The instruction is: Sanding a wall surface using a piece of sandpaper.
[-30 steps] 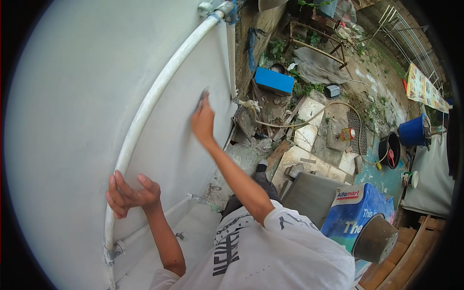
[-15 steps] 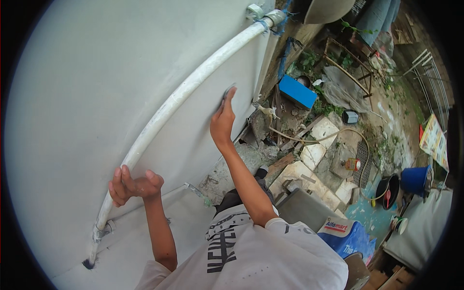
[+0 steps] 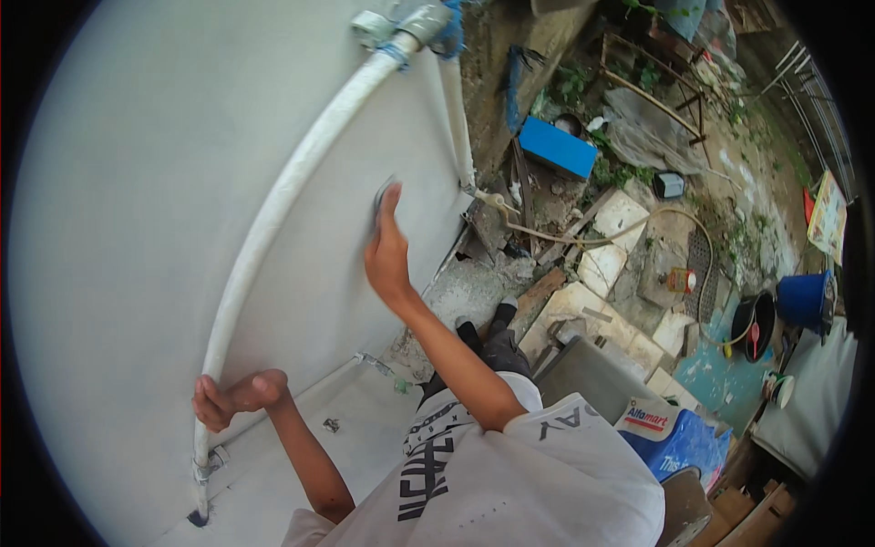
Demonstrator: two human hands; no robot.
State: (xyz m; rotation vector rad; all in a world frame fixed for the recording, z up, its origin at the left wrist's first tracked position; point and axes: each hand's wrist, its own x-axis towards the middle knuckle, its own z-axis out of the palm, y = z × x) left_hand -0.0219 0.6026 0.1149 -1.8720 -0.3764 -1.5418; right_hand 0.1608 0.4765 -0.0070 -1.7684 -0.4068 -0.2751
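A white pipe (image 3: 260, 232) curves along the pale wall (image 3: 118, 201), from a grey fitting (image 3: 425, 25) at the top to a dark hole at the lower left. My left hand (image 3: 235, 398) is at the pipe's lower stretch, fingers curled over it, thumb toward the wall. My right hand (image 3: 389, 260) presses against the wall to the right of the pipe. Under its fingers is a thin, dark grey flat piece (image 3: 384, 190), like folded sandpaper; only its edge shows, and the palm hides the rest.
A thinner pipe with a tap (image 3: 383, 366) runs low along the wall. To the right lie broken tiles (image 3: 622, 212), a hose (image 3: 583, 241), a blue box (image 3: 558, 149), a black basin (image 3: 753, 325) and a blue bucket (image 3: 805, 301). A blue bag (image 3: 679, 447) is beside me.
My view has shifted, so wall and pipe stand differently in it. The left hand's fingers have closed more over the pipe. My right hand has slid along the wall with the flat piece.
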